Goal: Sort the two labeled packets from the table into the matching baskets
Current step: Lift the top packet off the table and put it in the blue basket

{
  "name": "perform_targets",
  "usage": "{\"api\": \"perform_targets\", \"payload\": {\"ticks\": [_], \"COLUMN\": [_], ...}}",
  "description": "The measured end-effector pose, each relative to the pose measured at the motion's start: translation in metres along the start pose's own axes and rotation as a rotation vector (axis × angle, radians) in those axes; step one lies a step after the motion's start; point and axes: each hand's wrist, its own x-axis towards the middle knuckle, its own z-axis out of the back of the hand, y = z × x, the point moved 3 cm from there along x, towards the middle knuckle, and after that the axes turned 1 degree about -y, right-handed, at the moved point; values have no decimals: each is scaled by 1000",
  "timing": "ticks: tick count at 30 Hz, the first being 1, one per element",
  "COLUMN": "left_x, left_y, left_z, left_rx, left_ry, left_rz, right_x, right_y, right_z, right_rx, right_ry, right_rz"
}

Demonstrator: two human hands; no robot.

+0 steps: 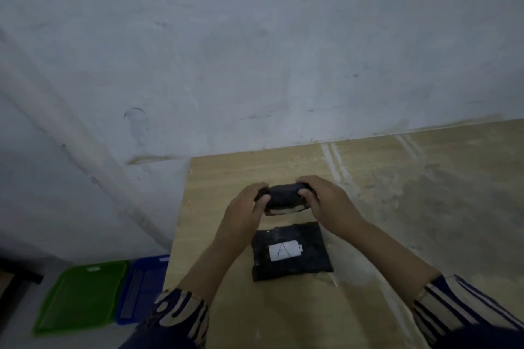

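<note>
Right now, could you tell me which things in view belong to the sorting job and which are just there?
Job: held packet, left hand, right hand, packet labeled A, green basket, blue basket.
Just there: table, wall.

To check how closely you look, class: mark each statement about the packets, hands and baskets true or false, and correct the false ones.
1. Both hands, left hand and right hand, hold the dark packet. True.
2. The packet labelled A lies in the green basket. False: it lies on the table.
3. The blue basket stands beside the green one. True.
4. The baskets stand on the table. False: they are lower, left of it.
</note>
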Motion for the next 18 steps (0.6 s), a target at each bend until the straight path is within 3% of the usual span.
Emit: {"api": "perform_targets", "payload": {"ticks": [5,18], "left_x": [21,44], "left_y": [-31,-108], "left_z": [37,100], "left_rx": [-200,-329], "left_ry": [-27,-182], "left_rz": [-31,-214], "right_x": [28,49], "right_y": [31,79], "right_z": [45,111], "right_rx": [171,588], "right_ry": [-97,-155], "right_rz": [-17,-8]}}
